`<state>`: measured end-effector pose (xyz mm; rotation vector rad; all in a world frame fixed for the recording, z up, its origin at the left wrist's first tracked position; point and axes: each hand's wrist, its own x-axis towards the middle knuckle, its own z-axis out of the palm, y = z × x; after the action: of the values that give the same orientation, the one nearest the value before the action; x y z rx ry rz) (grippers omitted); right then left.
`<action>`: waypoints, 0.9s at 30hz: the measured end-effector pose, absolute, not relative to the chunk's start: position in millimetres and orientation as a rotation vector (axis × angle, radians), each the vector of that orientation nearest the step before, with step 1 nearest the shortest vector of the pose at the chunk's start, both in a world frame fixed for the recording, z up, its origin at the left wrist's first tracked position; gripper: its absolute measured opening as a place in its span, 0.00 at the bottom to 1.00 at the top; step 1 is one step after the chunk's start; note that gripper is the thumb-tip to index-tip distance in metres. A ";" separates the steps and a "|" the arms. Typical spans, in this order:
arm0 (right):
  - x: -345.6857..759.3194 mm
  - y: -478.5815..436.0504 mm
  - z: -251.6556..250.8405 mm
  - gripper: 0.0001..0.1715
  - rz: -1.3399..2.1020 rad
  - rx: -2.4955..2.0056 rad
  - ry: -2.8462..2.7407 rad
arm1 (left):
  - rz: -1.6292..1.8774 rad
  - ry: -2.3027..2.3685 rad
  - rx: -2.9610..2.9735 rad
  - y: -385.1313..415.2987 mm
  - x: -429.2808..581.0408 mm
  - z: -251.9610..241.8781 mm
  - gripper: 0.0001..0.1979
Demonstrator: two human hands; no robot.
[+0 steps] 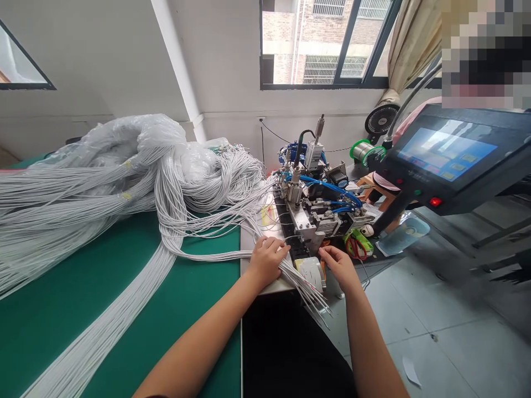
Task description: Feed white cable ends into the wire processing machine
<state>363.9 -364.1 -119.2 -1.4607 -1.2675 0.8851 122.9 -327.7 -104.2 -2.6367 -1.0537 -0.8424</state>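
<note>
My left hand (267, 258) lies curled over a bundle of thin white cables (305, 284) at the table's front corner. The cables' loose ends stick out past my fingers to the lower right, over the edge. My right hand (338, 266) is at the front of a bench machine (311, 207) with metal blocks and blue air hoses. Its thumb and forefinger are pinched together beside a metal block, and whatever is between them is too small to make out. Just below, between my hands, sits a round white part (311, 272).
Long white cables (170, 193), partly in clear plastic, spread over the green table (136, 342). On the right, a control screen (448, 149) stands on an arm. Behind the machine are a solder wire spool (365, 152) and a fan (381, 119). A person (410, 119) sits behind the screen.
</note>
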 end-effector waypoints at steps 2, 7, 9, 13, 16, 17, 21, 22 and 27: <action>365.1 -374.9 -107.2 0.22 0.882 -1.460 -1.349 | -0.900 -1.006 -2.609 -327.9 123.0 -104.5 0.18; 356.7 -402.2 -70.0 0.18 0.912 -1.383 -1.691 | -0.947 -0.964 -2.578 -329.1 123.6 -103.1 0.13; 350.9 -409.0 -59.4 0.16 0.868 -1.356 -1.823 | -0.954 -0.967 -2.566 -329.6 123.7 -102.3 0.12; 341.8 -414.2 -51.7 0.15 0.794 -1.334 -1.999 | -0.962 -0.961 -2.556 -329.9 123.6 -101.3 0.11; 339.9 -415.5 -51.2 0.13 0.761 -1.331 -2.065 | -0.956 -0.956 -2.555 -329.6 123.7 -101.1 0.10; 339.9 -416.1 -50.7 0.13 0.756 -1.327 -2.087 | -0.954 -0.959 -2.554 -329.6 123.8 -101.3 0.10; 341.0 -419.1 -46.8 0.10 0.734 -1.318 -2.151 | -0.942 -0.974 -2.558 -329.2 124.3 -103.1 0.10; 341.3 -419.5 -45.9 0.09 0.735 -1.319 -2.155 | -0.946 -0.975 -2.560 -329.0 124.2 -103.7 0.10; 346.3 -414.9 -49.6 0.10 0.708 -1.337 -2.071 | -0.962 -0.887 -2.615 -328.0 122.2 -103.5 0.14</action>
<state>346.3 -414.9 -49.6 -1.3372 -2.0712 0.7079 122.2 -328.0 -103.5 -2.6149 -0.8867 -0.9616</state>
